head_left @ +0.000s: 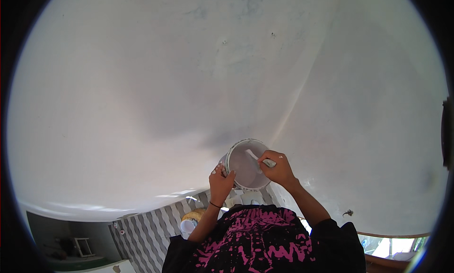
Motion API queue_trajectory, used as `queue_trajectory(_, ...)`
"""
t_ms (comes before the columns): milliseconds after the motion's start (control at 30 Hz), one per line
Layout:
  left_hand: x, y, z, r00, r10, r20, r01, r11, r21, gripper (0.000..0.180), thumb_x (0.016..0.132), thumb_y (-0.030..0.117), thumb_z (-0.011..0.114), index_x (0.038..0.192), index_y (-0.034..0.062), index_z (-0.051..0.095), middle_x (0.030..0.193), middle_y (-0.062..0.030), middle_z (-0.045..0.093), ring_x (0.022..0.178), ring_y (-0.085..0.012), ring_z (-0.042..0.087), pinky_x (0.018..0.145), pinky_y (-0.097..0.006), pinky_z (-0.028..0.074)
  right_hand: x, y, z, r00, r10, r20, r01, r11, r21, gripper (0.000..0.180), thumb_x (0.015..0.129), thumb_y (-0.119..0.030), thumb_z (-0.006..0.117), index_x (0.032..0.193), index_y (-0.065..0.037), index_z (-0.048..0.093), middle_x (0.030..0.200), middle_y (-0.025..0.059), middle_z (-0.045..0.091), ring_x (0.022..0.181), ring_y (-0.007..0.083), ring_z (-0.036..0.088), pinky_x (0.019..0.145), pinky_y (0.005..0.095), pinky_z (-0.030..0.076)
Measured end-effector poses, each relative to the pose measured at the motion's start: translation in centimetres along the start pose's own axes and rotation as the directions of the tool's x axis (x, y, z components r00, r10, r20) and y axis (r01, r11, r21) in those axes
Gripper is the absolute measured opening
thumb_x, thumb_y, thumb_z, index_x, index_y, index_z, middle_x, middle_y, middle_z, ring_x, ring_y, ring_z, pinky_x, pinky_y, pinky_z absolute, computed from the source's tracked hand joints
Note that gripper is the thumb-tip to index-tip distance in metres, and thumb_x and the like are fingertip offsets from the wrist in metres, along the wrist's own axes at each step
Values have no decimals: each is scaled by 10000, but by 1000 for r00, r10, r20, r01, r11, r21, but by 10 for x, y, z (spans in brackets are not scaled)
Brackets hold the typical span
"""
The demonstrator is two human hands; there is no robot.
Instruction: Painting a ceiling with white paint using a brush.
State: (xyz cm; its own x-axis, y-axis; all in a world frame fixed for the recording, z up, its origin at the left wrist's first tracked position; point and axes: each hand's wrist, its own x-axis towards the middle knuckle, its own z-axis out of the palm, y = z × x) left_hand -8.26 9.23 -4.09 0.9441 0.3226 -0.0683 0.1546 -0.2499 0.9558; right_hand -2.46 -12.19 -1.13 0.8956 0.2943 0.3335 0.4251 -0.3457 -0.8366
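Observation:
A round white bucket [229, 156] with a smeared rim is in front of me, its mouth turned up toward me. The inside looks coated pale grey-white; how full it is I cannot tell. My left hand [221, 183] is closed on the bucket's near-left rim, thumb over the edge, with white spots on the fingers. Over the right side of the opening, my right hand [279, 169] grips a slim white-smeared tool [251, 154]. One end of this tool points into the bucket, and its exact kind is unclear.
Two white walls [142, 74] meet at a corner line beyond the bucket. Wires [348, 212] stick out of the right wall. Below are a grey-and-white patterned floor [151, 235] and a round tan surface [194, 215] bearing a white container [188, 225]. A window [397, 247] is at lower right.

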Motion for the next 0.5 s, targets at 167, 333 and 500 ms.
queue_trajectory(167,1,-1,-1,1000,6,0,-6,998,-69,251,786,123,687,896,-77,582,673,-109,594,483,-175,603,429,-317,496,1,-17,-22,979,198,-37,-174,925,337,68,800,23,677,863,19,654,837,102,687,783,193,693,713,308,576)
queue_trajectory(333,2,-7,1,997,-67,39,73,979,-189,213,797,92,672,872,-68,553,674,-86,555,501,-148,586,414,-296,498,10,-18,-61,889,458,20,-333,617,713,97,819,36,647,912,61,659,838,131,672,737,225,703,681,328,638)
queue_trajectory(500,3,1,0,998,-39,58,52,966,-254,242,831,19,628,736,54,409,658,-3,431,534,-95,526,411,-300,571,18,-31,-97,883,465,63,-322,503,803,142,854,-8,628,969,70,654,860,139,659,755,243,707,695,344,647)
